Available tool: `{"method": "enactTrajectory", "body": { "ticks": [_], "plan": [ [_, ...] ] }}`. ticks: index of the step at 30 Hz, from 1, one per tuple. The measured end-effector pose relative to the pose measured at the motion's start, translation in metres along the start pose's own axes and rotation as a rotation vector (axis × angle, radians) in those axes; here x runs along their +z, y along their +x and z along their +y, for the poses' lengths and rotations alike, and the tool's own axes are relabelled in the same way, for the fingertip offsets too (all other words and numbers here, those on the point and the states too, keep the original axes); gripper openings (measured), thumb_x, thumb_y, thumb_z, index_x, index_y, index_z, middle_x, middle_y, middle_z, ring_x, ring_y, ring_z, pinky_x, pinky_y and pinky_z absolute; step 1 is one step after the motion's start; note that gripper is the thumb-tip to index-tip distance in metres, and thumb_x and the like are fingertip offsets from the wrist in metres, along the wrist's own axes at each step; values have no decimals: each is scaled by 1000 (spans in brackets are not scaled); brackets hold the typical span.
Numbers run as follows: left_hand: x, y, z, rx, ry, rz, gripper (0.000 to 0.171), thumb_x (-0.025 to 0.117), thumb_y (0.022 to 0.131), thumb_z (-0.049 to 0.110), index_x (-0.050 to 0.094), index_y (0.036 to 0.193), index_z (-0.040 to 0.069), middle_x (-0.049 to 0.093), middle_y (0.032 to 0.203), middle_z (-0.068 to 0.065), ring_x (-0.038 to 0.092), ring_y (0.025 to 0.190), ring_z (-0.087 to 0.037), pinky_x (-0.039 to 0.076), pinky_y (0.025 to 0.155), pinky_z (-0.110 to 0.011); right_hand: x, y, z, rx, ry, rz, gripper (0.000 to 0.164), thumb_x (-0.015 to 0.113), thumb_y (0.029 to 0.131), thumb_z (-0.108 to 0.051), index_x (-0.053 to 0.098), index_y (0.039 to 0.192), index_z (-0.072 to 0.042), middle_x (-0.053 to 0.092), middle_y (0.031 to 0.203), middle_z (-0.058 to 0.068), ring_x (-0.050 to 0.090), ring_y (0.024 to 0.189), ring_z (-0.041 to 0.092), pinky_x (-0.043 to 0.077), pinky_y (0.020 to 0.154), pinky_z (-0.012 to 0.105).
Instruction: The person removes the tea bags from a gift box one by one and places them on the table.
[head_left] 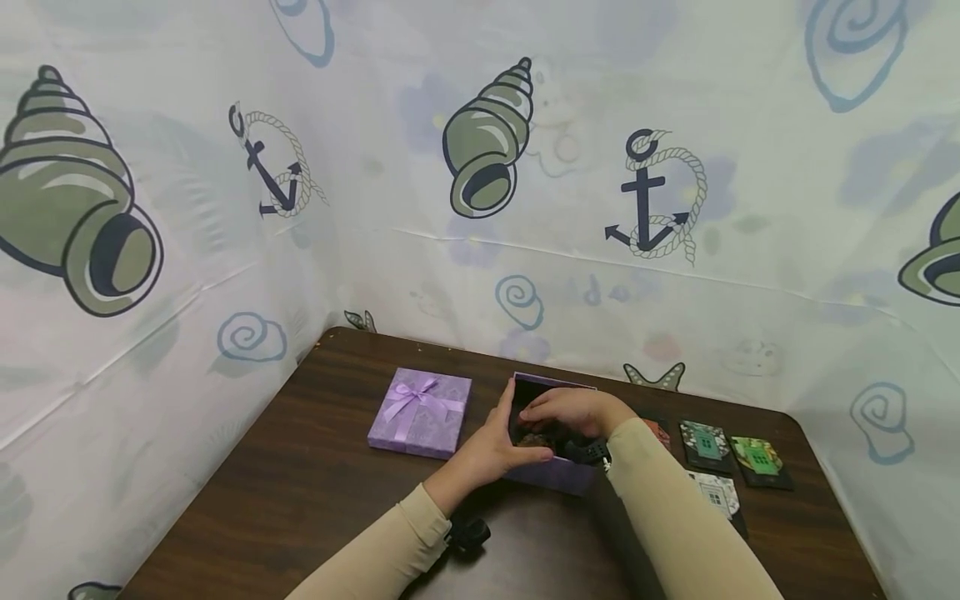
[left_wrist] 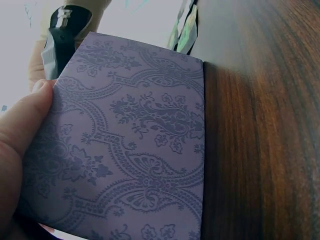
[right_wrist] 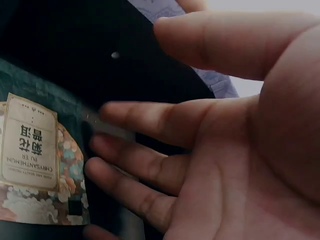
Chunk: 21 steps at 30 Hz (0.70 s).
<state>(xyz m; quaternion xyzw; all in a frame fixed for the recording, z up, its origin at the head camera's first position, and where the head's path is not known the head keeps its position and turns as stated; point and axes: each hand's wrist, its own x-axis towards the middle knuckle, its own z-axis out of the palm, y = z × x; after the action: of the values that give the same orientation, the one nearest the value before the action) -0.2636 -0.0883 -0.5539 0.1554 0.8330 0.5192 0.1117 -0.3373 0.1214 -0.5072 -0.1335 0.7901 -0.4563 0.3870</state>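
Note:
A purple patterned gift box (head_left: 551, 477) stands uncovered on the table, its inside black. My left hand (head_left: 487, 450) grips the box at its left side, with the thumb (left_wrist: 30, 112) over the near rim. Inside the box is my right hand (head_left: 576, 408), palm facing the wrist camera and fingers (right_wrist: 142, 117) loosely extended. Just beyond those fingertips, in the right wrist view, lies a dark green tea packet (right_wrist: 35, 150) labelled chrysanthemum pu'er, with a floral print. From the head view the right hand and wrist cover part of the box's interior.
The box's purple lid (head_left: 420, 412), tied with a ribbon bow, lies left of the box. To the right are several tea packets, among them a green one (head_left: 705, 446), a yellow-green one (head_left: 761, 458) and a white one (head_left: 716, 496). Printed cloth (head_left: 420, 250) surrounds the table.

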Motion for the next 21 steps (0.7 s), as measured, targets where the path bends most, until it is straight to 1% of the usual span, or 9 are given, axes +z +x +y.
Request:
{"method": "enactTrajectory", "body": {
  "ticks": [5,7,10,14,19,21],
  "plan": [
    [1,0,1,1,14,9,133,89,88,56,-9,176,35,17,181,-25,31,160,-56,38,120,-76,0,1,-3,63,-72,-2,65,72,105,-37,57,154,2,54,162,21,41,158,45,31,130,66],
    [2,0,1,-3,20,10,133,89,87,57,-8,176,35,17,181,-24,30,160,-56,37,120,-76,1,0,-3,64,-119,-12,66,72,104,-38,56,156,1,50,166,21,36,161,47,29,131,67],
    [2,-1,1,-6,20,10,133,88,87,60,-9,175,40,17,181,-23,30,161,-55,37,121,-76,3,0,-4,50,-163,-27,61,70,104,-38,61,152,-1,52,165,20,40,158,46,32,129,66],
    [0,-1,1,-13,20,9,133,88,85,65,-9,174,45,15,183,-18,27,162,-54,35,122,-76,4,0,-3,34,-181,-47,56,71,105,-36,65,148,-2,59,158,17,49,152,41,39,126,63],
    [-1,-3,2,-13,10,2,135,88,84,64,-9,175,40,12,184,-15,23,164,-54,34,122,-78,4,1,-1,46,-180,-33,62,75,103,-35,61,152,0,55,162,17,47,154,40,38,127,63],
    [-1,-3,2,-14,7,2,136,89,84,64,-8,176,38,12,184,-16,22,164,-54,33,122,-78,4,1,-1,38,-172,-23,63,77,101,-33,60,152,1,56,161,17,49,152,40,40,125,62]
  ]
}}
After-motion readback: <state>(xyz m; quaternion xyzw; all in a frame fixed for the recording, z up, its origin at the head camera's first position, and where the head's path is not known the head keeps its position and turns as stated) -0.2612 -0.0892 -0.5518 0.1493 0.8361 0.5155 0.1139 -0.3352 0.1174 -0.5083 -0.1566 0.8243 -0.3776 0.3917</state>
